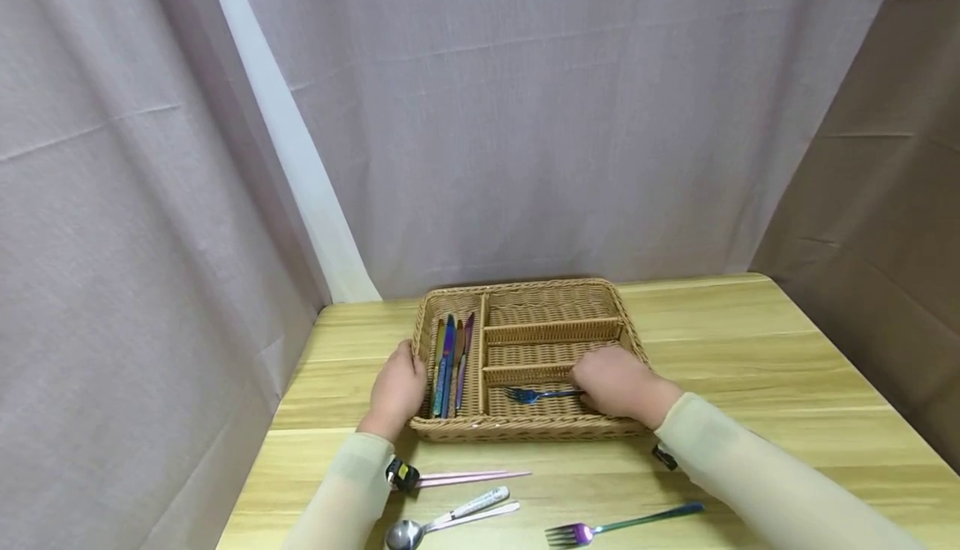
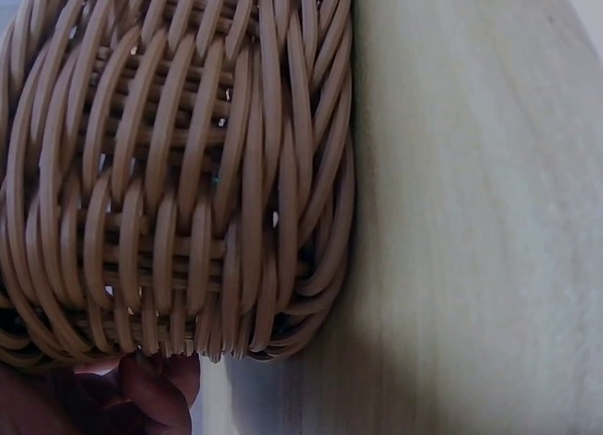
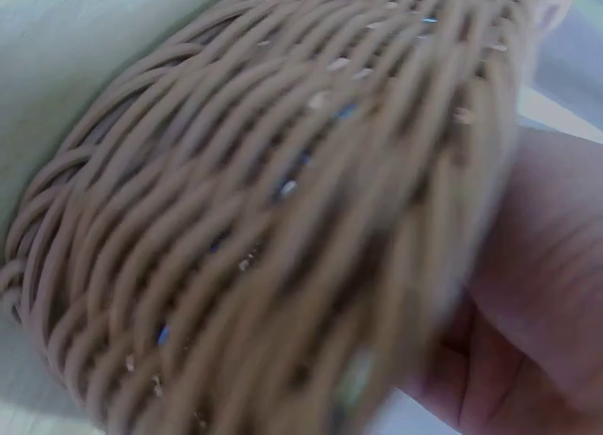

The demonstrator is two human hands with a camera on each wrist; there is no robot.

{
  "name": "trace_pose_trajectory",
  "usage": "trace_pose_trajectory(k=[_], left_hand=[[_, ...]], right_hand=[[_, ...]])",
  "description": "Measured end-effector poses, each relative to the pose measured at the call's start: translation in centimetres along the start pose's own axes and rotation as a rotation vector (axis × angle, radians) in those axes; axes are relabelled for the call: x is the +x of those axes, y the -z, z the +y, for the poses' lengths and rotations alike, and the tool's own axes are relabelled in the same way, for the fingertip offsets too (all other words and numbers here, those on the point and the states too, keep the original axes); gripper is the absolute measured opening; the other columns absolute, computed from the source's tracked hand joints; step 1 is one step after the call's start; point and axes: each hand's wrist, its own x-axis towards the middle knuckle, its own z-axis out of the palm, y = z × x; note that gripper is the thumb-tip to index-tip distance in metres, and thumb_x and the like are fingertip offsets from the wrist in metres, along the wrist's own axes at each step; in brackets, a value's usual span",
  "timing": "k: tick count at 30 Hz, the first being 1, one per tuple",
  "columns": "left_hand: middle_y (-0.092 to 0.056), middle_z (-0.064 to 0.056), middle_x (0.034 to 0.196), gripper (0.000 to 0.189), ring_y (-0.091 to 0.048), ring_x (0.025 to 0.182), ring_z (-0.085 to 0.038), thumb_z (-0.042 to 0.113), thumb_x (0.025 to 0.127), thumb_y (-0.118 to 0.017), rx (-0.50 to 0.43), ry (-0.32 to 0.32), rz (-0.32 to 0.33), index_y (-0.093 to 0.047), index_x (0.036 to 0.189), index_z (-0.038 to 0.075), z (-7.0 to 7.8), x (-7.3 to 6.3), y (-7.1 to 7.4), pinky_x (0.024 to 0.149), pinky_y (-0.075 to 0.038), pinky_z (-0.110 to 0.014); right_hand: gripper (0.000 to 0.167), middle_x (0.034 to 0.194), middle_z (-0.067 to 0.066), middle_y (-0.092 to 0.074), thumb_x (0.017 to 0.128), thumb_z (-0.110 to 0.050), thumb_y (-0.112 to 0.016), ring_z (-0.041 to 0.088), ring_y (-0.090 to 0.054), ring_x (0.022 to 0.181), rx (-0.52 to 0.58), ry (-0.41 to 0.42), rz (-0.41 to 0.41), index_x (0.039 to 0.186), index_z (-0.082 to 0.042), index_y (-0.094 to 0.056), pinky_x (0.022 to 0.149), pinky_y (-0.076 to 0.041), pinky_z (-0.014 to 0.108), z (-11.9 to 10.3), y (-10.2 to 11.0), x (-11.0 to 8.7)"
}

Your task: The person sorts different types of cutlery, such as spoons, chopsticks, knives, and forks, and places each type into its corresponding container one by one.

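A wicker cutlery basket (image 1: 525, 427) with several compartments sits on the table. My left hand (image 1: 397, 387) grips its left side, with curled fingers (image 2: 155, 390) visible by the woven wall. Over the front right compartment, my right hand (image 1: 618, 383) holds a blue fork (image 1: 528, 396) by its handle end, tines pointing left. The fork lies low inside that compartment, and the hand hides the rest of its handle. In the right wrist view, the woven wall (image 3: 236, 200) covers most of the hand's work. Several colored knives (image 1: 450, 367) lie side by side in the long left compartment.
In front of the basket, pink chopsticks (image 1: 472, 477), a spoon (image 1: 405, 535) with another light-handled utensil (image 1: 480, 515) beside it, and a purple-green fork (image 1: 622, 525) lie on the wooden table (image 1: 750, 350). Grey curtains (image 1: 540, 117) hang behind and at the sides.
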Motion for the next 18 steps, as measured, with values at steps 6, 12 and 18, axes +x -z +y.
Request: trace_pose_trajectory(k=[6, 12, 18], left_hand=[[-0.067, -0.027, 0.140, 0.047, -0.069, 0.124, -0.047, 0.020, 0.114, -0.049, 0.001, 0.008, -0.007, -0.051, 0.155, -0.004, 0.0, -0.1, 0.0, 0.103, -0.056, -0.063], [-0.067, -0.028, 0.140, 0.048, -0.068, 0.125, -0.047, 0.021, 0.114, -0.048, 0.001, 0.008, -0.002, -0.051, 0.155, -0.004, 0.0, -0.1, 0.0, 0.103, -0.056, -0.063], [-0.067, -0.029, 0.141, 0.048, -0.068, 0.125, -0.048, 0.021, 0.114, -0.047, -0.004, 0.001, 0.001, -0.051, 0.155, -0.005, -0.3, 0.0, -0.2, 0.104, -0.055, -0.063]], right_hand=[[0.019, 0.075, -0.009, -0.066, 0.089, -0.015, -0.087, 0.010, -0.060, 0.062, 0.091, 0.017, 0.031, 0.084, -0.020, -0.070, 0.056, -0.055, 0.040, -0.5, 2.6, -1.5], [0.016, 0.101, -0.003, -0.078, 0.093, -0.021, -0.086, 0.013, -0.073, 0.082, 0.125, 0.033, 0.076, 0.108, -0.016, -0.081, 0.071, -0.064, 0.041, -1.1, 5.5, -3.6], [0.017, 0.105, -0.005, -0.077, 0.096, -0.023, -0.085, 0.006, -0.070, 0.083, 0.185, 0.066, 0.091, 0.111, -0.018, -0.080, 0.075, -0.064, 0.040, -1.6, 7.7, -5.7]])
